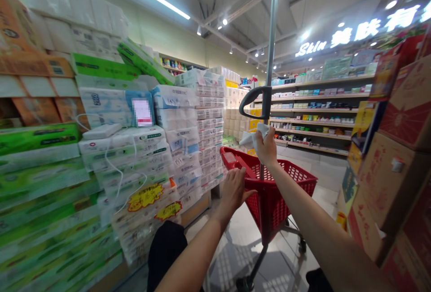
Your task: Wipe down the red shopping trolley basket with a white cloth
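Observation:
A red plastic shopping cart (269, 202) on casters stands in front of me, with a tall metal pole (273, 36) rising beside its rim. A dark loop handle (255, 102) sits on that pole. My left hand (235, 189) rests on the near left rim of the cart, fingers over the edge and thumb apart. Just below the handle, my right hand (266, 146) is closed around a crumpled white wipe (262, 130), pressed near the pole. The lower pole is partly hidden behind my right hand.
Stacked tissue packs (178, 135) line the left side, with a white power strip (103, 131) and cables on top. Cardboard boxes (384, 184) are piled close on the right. Stocked shelves (313, 110) stand at the back, and tiled floor (222, 256) runs under the cart.

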Action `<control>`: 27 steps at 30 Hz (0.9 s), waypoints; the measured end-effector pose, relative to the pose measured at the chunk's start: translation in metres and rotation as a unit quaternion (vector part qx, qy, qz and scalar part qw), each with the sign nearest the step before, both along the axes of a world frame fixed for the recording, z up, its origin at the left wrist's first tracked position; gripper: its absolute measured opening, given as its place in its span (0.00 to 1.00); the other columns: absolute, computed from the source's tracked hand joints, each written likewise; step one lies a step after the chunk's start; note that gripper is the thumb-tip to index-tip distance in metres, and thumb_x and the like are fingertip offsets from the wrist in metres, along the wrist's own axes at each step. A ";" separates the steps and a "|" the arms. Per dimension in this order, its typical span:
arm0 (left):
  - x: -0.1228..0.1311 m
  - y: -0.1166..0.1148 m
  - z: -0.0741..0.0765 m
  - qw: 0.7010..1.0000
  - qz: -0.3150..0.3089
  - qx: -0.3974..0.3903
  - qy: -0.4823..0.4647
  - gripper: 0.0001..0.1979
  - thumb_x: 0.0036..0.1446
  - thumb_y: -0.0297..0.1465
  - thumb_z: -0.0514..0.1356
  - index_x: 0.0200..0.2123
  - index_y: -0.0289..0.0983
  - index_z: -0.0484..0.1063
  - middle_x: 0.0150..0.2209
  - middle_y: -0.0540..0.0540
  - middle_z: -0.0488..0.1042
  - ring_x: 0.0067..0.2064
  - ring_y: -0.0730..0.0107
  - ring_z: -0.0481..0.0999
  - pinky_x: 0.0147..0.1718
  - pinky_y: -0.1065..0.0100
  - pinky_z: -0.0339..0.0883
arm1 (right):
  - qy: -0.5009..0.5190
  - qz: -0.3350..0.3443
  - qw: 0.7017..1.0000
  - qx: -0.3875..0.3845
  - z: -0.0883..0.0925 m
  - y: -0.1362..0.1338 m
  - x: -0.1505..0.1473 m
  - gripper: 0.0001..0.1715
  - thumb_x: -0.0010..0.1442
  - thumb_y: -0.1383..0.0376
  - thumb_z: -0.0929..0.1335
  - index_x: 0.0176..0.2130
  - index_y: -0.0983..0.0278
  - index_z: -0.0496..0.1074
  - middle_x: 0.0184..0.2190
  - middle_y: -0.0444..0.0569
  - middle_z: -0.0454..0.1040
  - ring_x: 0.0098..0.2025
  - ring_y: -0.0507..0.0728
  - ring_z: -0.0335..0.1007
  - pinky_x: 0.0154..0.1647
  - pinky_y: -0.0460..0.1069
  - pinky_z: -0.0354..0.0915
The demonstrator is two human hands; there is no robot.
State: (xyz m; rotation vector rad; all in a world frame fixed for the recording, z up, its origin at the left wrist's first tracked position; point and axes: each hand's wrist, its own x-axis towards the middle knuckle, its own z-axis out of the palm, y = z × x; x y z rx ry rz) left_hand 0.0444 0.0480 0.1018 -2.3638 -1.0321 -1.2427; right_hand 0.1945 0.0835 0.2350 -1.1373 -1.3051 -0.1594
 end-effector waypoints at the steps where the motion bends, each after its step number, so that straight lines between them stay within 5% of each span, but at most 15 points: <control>1: 0.003 -0.003 0.001 1.000 0.001 0.004 -0.001 0.41 0.52 0.46 0.64 0.62 0.38 0.49 0.52 0.36 0.64 0.55 0.47 0.64 0.54 0.46 0.59 | 0.001 -0.003 1.000 -0.004 -0.002 0.000 0.003 0.28 0.64 0.47 0.56 0.56 0.60 0.54 0.45 0.55 0.71 0.42 0.65 0.71 0.38 0.57 0.65; 10: 0.011 -0.031 0.004 1.000 -0.005 0.004 0.002 0.27 0.58 0.41 0.59 0.57 0.38 0.56 0.51 0.37 0.64 0.55 0.50 0.64 0.56 0.46 0.58 | -0.010 -0.022 1.000 0.004 -0.027 -0.003 0.019 0.30 0.65 0.47 0.56 0.59 0.61 0.52 0.49 0.57 0.71 0.46 0.65 0.71 0.38 0.55 0.65; 18: -0.005 -0.010 0.002 1.000 -0.010 0.002 0.003 0.22 0.59 0.39 0.57 0.54 0.40 0.58 0.53 0.38 0.63 0.56 0.51 0.64 0.55 0.46 0.60 | -0.034 0.064 0.989 -0.129 -0.116 0.001 0.025 0.32 0.63 0.45 0.57 0.57 0.62 0.54 0.44 0.56 0.73 0.42 0.65 0.73 0.37 0.56 0.67; 22: -0.004 -0.002 0.005 0.999 -0.025 -0.007 0.020 0.20 0.60 0.35 0.56 0.54 0.41 0.59 0.53 0.40 0.63 0.57 0.55 0.64 0.57 0.50 0.60 | -0.046 0.112 0.987 -0.108 -0.145 0.005 0.040 0.26 0.65 0.48 0.55 0.54 0.61 0.60 0.44 0.53 0.72 0.45 0.62 0.70 0.45 0.58 0.66; 27: 0.017 -0.004 0.000 0.999 -0.042 -0.015 0.026 0.29 0.56 0.23 0.54 0.60 0.41 0.55 0.57 0.40 0.59 0.60 0.56 0.60 0.61 0.51 0.57 | -0.025 0.011 0.999 -0.039 -0.150 -0.008 0.047 0.28 0.65 0.50 0.54 0.56 0.62 0.62 0.55 0.57 0.61 0.59 0.63 0.56 0.60 0.63 0.54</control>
